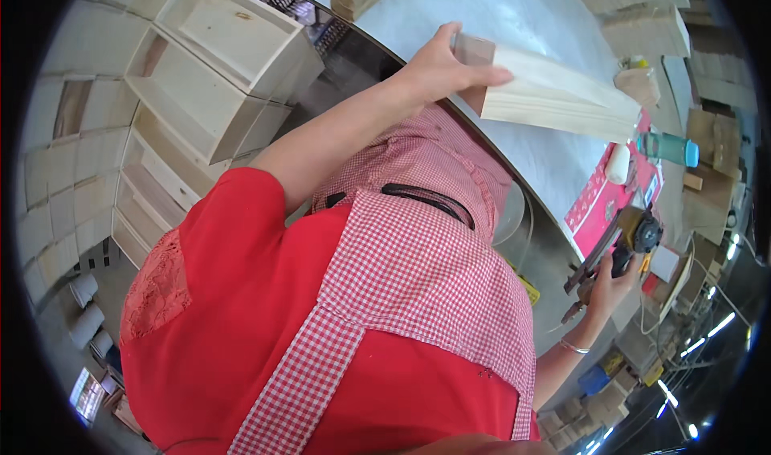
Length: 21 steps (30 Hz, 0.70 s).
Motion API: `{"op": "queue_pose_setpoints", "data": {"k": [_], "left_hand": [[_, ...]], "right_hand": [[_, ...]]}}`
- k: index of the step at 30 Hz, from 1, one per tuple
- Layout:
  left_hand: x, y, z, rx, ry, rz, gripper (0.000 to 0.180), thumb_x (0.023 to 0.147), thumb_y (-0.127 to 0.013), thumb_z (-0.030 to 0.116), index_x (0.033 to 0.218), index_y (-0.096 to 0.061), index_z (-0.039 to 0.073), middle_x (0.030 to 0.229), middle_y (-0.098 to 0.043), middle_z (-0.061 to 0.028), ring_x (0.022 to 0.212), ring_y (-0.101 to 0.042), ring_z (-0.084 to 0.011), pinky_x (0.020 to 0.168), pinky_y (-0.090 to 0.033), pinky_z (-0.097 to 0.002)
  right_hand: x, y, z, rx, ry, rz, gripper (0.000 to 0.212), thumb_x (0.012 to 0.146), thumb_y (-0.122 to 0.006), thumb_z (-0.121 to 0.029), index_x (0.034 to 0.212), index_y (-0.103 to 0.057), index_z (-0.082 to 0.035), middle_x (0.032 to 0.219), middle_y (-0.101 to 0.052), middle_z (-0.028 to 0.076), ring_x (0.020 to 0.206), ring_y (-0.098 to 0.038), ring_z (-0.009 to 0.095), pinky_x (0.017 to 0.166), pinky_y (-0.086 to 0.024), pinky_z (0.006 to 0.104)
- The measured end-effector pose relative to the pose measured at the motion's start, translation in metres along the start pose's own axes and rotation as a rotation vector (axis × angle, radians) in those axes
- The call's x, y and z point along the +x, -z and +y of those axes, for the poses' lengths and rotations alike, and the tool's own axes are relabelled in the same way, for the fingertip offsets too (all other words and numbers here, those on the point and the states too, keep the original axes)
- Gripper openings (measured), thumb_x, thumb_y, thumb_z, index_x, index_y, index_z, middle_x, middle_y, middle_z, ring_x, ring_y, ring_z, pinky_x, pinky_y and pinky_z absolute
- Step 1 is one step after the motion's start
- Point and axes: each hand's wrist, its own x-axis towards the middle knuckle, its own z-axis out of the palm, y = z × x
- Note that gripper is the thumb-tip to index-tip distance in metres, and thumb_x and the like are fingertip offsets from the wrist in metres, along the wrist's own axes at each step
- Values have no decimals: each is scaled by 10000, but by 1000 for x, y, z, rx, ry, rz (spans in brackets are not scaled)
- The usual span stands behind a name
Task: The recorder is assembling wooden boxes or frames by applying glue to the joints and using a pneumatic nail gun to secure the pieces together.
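— What is the left hand doing at the grey table?

— It is gripping the near end of a pale wooden board, thumb on top and fingers curling over the end, so the board is lying flat on the table and running away toward the far side. Holding it by the end is keeping the rest of its length free.

— And the right hand?

— It is closing around the handle of a nail gun, held low at the table's edge, just beside a pink box. The long magazine is pointing down and away from the board, well apart from it; whether a finger is on the trigger is hard to tell at this rim of the picture.

— What else is lying around?

— A teal bottle is standing near the board's far end, and stacked wooden drawers are piling up to the person's left. A red shirt and checked apron are filling the middle of the view
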Motion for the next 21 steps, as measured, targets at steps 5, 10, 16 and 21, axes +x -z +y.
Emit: {"op": "queue_pose_setpoints", "data": {"k": [5,10,16,21], "left_hand": [[-11,24,27,-191,322,-229,1161,698,-775,636,1473,-275,-70,1271,-520,-256,1253,-495,-361,1037,-432,-466],[-12,45,11,-704,744,-67,1005,748,-702,604,1412,-372,-75,1300,-492,-286,1210,-524,-370,1032,-428,-450],[-15,56,-14,-792,603,-161,646,959,-551,490,1190,-563,-113,1114,-650,-227,1093,-637,-306,892,-534,-378],[-36,71,-10,-77,361,135,485,1000,-519,398,1164,-612,-48,1074,-672,-146,1012,-639,-219,811,-530,-316]], "right_hand": [[32,-4,116,-550,195,124,548,868,-686,-198,1354,-497,-30,1174,-613,213,975,-648,328,784,-532,405],[59,-21,142,-840,12,66,594,876,-663,-247,1389,-475,-15,1412,-472,281,1285,-485,430,1015,-437,463],[75,-37,163,-882,-8,-1,608,891,-662,-322,1373,-481,0,1316,-563,268,1208,-554,417,964,-469,477],[76,-40,175,-586,70,52,579,902,-684,-351,1266,-557,81,1143,-648,289,1100,-618,401,904,-506,460]]}}
